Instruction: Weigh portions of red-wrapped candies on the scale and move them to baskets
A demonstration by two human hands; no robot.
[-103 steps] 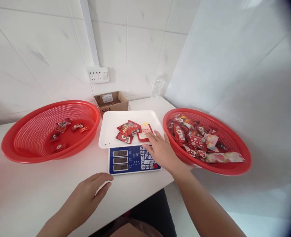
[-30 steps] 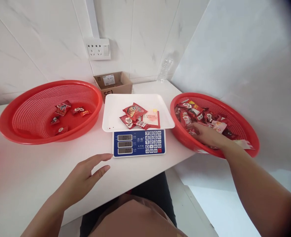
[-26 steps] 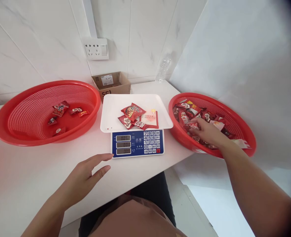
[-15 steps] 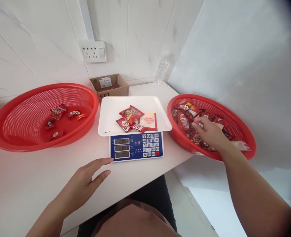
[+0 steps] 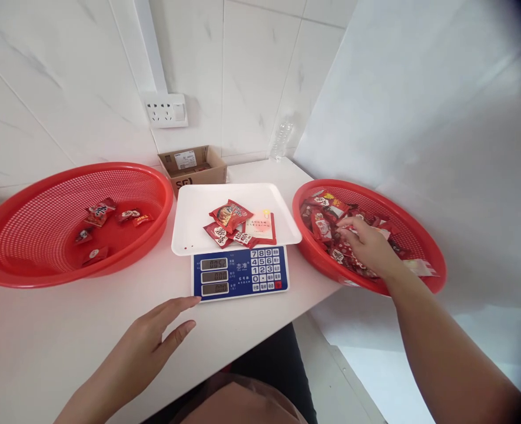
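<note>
While beside fingers [image 5: 356, 224], packet [image 5: 321, 227] lengthwise forward

White rectangular plastic wall socket [image 5: 158, 112] w/ rocker switch [image 5: 179, 112], upper left-ctr of frame; straight white conduit [image 5: 149, 50] runs to it from top edge. Brown open-top cardboard box [image 5: 207, 175] below, w/ white label [image 5: 185, 159]. Clear ribbed plastic bottle [image 5: 281, 141], upper ctr, nr veined white tile wall [image 5: 260, 70].

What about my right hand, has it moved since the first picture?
Yes, your right hand has moved rightward, from over the scale to over the right basket.
</note>
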